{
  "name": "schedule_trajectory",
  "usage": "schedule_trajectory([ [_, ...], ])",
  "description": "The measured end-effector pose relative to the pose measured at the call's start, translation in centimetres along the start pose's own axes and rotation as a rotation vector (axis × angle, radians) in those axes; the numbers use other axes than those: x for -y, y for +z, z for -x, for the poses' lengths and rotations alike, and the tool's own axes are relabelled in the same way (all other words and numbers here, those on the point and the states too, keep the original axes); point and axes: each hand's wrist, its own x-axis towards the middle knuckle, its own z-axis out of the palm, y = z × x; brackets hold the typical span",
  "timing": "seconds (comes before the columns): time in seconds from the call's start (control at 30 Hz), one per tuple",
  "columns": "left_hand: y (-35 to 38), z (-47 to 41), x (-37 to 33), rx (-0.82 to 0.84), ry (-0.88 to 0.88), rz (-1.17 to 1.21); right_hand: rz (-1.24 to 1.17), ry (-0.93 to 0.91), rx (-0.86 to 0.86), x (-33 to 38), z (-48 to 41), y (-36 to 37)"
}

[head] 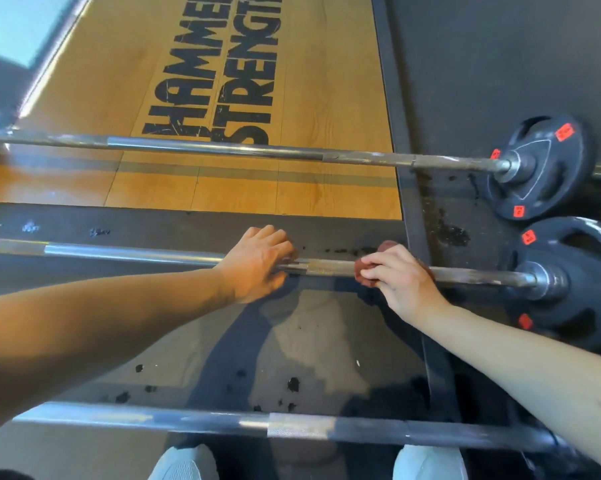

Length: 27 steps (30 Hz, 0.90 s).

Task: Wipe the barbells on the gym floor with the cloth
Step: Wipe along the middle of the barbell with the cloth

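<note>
Three barbells lie side by side across the gym floor (326,344), with open lanes of dark matting between them. On the middle barbell (136,255) we find bare steel between our left hand (257,265), which grips it, and our right hand (399,277), which holds the red cloth (363,276) on it. Rightward, the way ends at its black plate (576,306), just beside the far barbell's (222,150) plate (538,192). The near barbell (205,422) crosses between our shoes (184,462) and the middle lane. Beyond the far barbell, the wooden platform (84,98) lies open.
</note>
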Motion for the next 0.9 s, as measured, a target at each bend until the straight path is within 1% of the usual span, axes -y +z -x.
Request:
schedule_trajectory([
  [0.07,0.2,-1.9,-1.6,0.005,0.023,-0.002,0.007,0.046,-0.020,-1.9,1.6,-1.1],
  [0.13,0.6,-3.5,-3.1,0.017,0.045,0.001,0.086,0.075,-0.015,-3.5,3.2,-1.9],
  [0.17,0.8,-4.2,-3.8,0.027,0.054,0.000,0.095,0.101,-0.046,-4.3,3.9,-2.4],
  [0.2,1.0,-4.9,-4.5,0.032,0.063,0.000,0.106,0.162,-0.075,-4.9,4.7,-3.1],
  [0.23,1.3,-5.5,-5.2,0.030,0.075,0.003,0.108,0.278,-0.101,-5.1,5.3,-3.9],
  [0.3,1.8,-6.4,-6.3,0.012,0.103,0.011,0.177,0.443,-0.164,-5.3,6.2,-4.9],
  [0.4,2.4,-7.3,-7.0,-0.012,0.122,0.021,0.051,0.617,-0.237,-2.1,5.4,-4.1],
  [0.5,2.7,-8.3,-7.7,-0.039,0.141,0.033,0.023,0.618,-0.175,1.4,4.0,-1.9],
  [0.53,2.8,-8.6,-8.0,-0.049,0.145,0.032,-0.031,0.598,-0.169,1.9,3.9,-1.4],
  [0.6,3.1,-9.2,-8.6,-0.056,0.153,0.049,0.015,0.543,-0.213,0.7,4.7,-1.5],
  [0.63,3.1,-9.5,-8.9,-0.059,0.160,0.064,0.033,0.564,-0.197,-0.2,5.3,-2.6],
  [0.67,3.0,-9.7,-9.1,-0.056,0.161,0.075,0.009,0.622,-0.230,-1.6,6.1,-3.7],
  [0.73,2.7,-9.9,-9.2,-0.050,0.157,0.074,-0.011,0.777,-0.435,-5.3,8.3,-5.1],
  [0.8,2.4,-10.3,-9.5,-0.051,0.146,0.073,0.006,0.913,-0.562,-6.7,9.4,-5.8],
  [0.83,2.3,-10.6,-9.9,-0.050,0.146,0.065,-0.004,0.981,-0.616,-6.3,9.0,-5.5],
  [0.87,2.2,-11.1,-10.3,-0.043,0.143,0.052,-0.029,0.998,-0.656,-5.5,8.1,-4.8],
  [0.9,2.3,-11.7,-10.9,-0.025,0.142,0.042,-0.059,0.976,-0.642,-4.1,7.2,-3.9],
])
